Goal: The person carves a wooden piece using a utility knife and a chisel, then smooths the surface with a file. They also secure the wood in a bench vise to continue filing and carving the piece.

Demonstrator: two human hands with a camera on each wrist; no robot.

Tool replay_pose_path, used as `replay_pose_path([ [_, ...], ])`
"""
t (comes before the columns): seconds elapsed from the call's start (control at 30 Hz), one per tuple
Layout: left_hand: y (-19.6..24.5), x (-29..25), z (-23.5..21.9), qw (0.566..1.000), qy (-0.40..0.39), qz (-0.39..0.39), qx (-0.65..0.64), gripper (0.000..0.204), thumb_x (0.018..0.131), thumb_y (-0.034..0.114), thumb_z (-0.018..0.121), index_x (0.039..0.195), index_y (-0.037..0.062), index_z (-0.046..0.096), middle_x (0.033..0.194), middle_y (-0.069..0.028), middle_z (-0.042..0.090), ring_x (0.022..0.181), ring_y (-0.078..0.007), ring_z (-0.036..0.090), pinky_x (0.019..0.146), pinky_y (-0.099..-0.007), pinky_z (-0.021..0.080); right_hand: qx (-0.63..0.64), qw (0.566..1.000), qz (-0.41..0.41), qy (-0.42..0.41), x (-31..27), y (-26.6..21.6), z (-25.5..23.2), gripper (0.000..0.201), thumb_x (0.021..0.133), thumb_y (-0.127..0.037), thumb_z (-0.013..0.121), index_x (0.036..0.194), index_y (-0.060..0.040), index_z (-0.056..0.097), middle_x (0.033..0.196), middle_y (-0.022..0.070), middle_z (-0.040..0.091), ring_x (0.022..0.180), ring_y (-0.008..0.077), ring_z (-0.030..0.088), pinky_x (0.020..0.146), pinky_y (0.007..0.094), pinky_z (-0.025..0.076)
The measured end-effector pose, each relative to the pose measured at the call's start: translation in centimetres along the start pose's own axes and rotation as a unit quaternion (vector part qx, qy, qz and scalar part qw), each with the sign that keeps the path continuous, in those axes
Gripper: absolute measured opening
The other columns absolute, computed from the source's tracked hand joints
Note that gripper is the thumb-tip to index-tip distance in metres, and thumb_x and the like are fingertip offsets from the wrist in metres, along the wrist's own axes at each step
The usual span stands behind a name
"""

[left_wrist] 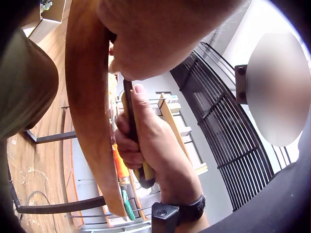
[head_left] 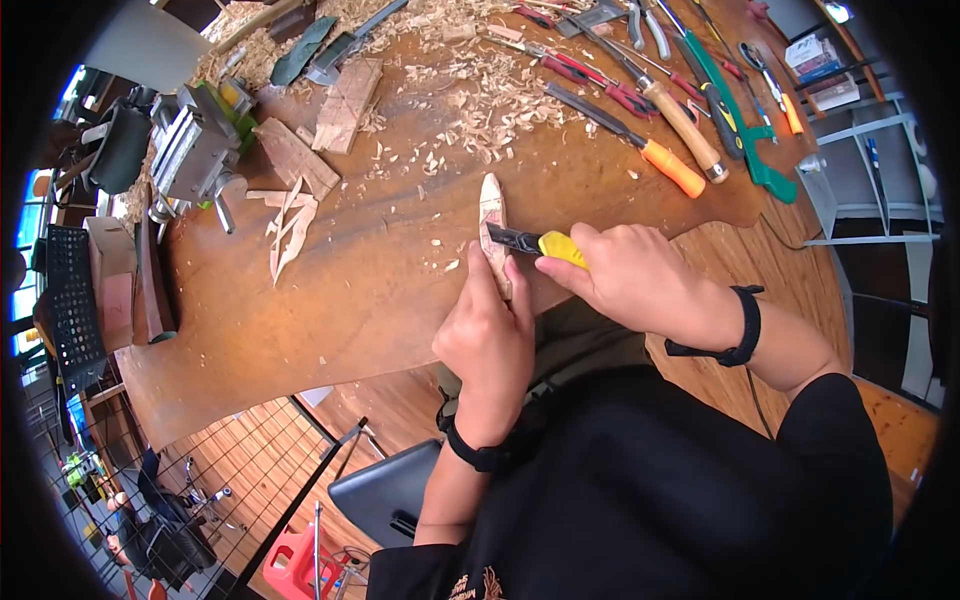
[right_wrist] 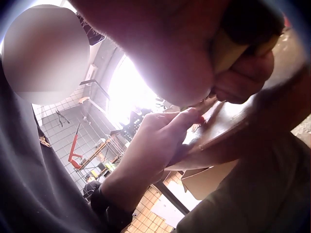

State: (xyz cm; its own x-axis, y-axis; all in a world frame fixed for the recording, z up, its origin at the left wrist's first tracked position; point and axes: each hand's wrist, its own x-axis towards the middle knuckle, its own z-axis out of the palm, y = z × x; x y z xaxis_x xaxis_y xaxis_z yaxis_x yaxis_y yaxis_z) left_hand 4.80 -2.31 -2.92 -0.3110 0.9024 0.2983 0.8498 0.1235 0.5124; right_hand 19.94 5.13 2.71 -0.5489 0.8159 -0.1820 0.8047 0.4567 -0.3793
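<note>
A narrow, pale piece of wood (head_left: 491, 205) with a rounded tip and drawn lines lies near the front edge of the brown work surface (head_left: 380, 290). The left hand (head_left: 487, 335) pinches its lower part between fingers and thumb. Curled round a yellow and black utility knife (head_left: 563, 249), the right hand (head_left: 640, 275) holds the blade against the wood's right side. In the left wrist view the right hand (left_wrist: 158, 141) grips the knife (left_wrist: 130, 109). The right wrist view shows the left hand (right_wrist: 158, 138) at the wood, whose lower part is hidden by fingers.
Wood shavings (head_left: 490, 110) and cut boards (head_left: 347, 105) lie toward the back. A metal vise (head_left: 195, 150) stands at the left. At the back right are an orange-handled file (head_left: 672, 167), a wooden-handled tool (head_left: 685, 130), a green saw (head_left: 770, 180) and pliers (head_left: 655, 35).
</note>
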Motion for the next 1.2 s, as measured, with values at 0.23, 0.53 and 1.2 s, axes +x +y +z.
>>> replay_pose_path([
  [0.23, 0.1, 0.1, 0.0, 1.0, 0.017, 0.009, 0.014, 0.039, 0.094, 0.025, 0.067, 0.121, -0.0035, 0.066, 0.068, -0.0137, 0.069, 0.051, -0.0283, 0.065, 0.047, -0.0374, 0.051, -0.006, 0.999, -0.02, 0.05, 1.4, -0.5, 0.6, 0.055, 0.098, -0.051, 0.058, 0.08, 0.0009, 0.062, 0.063, 0.021, 0.065, 0.061, 0.0392, 0.068, 0.054, 0.0475, 0.055],
  [0.53, 0.0, 0.0, 0.3, 0.999, 0.02, 0.025, 0.025, 0.041, 0.095, 0.026, 0.067, 0.122, -0.0037, 0.065, 0.07, -0.0139, 0.07, 0.05, -0.0277, 0.065, 0.046, -0.037, 0.051, 0.0, 0.997, -0.038, 0.068, 1.9, 0.2, 1.3, 0.052, 0.098, -0.048, 0.059, 0.08, 0.0004, 0.06, 0.06, 0.0231, 0.061, 0.058, 0.0431, 0.064, 0.052, 0.0514, 0.052],
  [1.2, 0.1, 0.0, 0.1, 1.0, -0.001, 0.009, 0.008, 0.043, 0.092, 0.025, 0.069, 0.124, -0.0032, 0.065, 0.072, -0.0105, 0.07, 0.051, -0.0261, 0.065, 0.046, -0.0361, 0.051, -0.006, 1.0, -0.011, 0.011, 0.5, -0.3, -0.1, 0.055, 0.097, -0.051, 0.058, 0.079, 0.0008, 0.062, 0.061, 0.022, 0.063, 0.059, 0.0403, 0.067, 0.051, 0.0472, 0.054],
])
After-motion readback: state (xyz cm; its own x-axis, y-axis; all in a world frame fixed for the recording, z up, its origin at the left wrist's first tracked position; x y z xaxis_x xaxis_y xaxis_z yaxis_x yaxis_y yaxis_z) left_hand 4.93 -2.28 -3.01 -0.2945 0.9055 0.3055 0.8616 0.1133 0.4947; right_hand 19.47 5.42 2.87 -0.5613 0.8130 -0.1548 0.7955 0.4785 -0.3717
